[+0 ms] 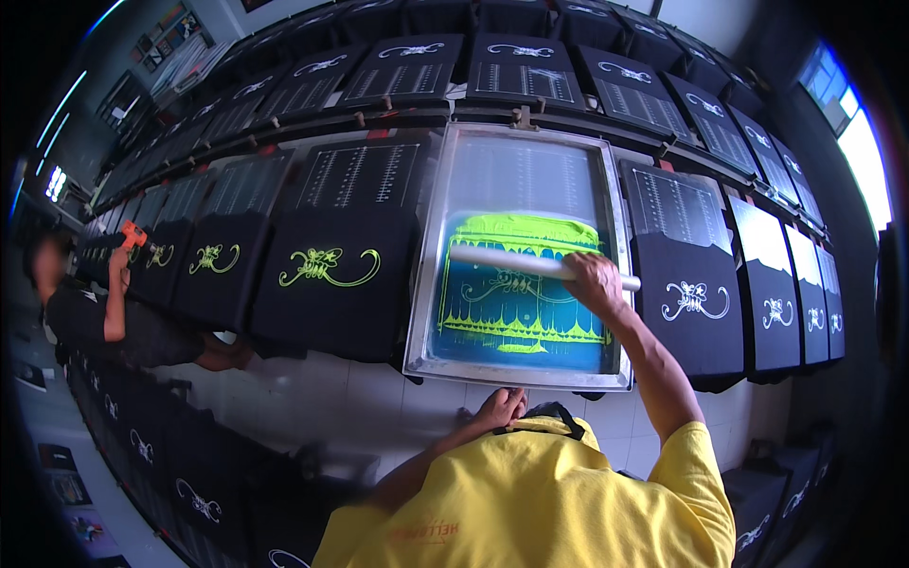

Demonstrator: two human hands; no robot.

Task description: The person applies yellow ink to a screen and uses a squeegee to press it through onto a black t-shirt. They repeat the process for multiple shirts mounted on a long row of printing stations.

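Note:
A metal-rimmed printing screen [423,312] lies over the board in front of me. Bright yellow-green ink [530,227] is banded across its upper middle and streaked over the blue-green mesh lower down. My right hand [595,284] is closed round the pale bar of a squeegee [511,260], which spans the screen crosswise, its right end past the frame. At the frame's near edge my left hand [502,409] has its fingers curled in; what they grip, if anything, is hidden. Beside the screen on the left is a black cloth piece with a yellow-green scroll print [327,268].
To the right, a black cloth piece [686,327] bears a pale scroll print. Further rows of covered boards run behind a metal rail [398,112]. At the left, another person [104,312] holds an orange tool [133,235] over the boards. Light floor tiles [436,407] show behind the boards' near ends.

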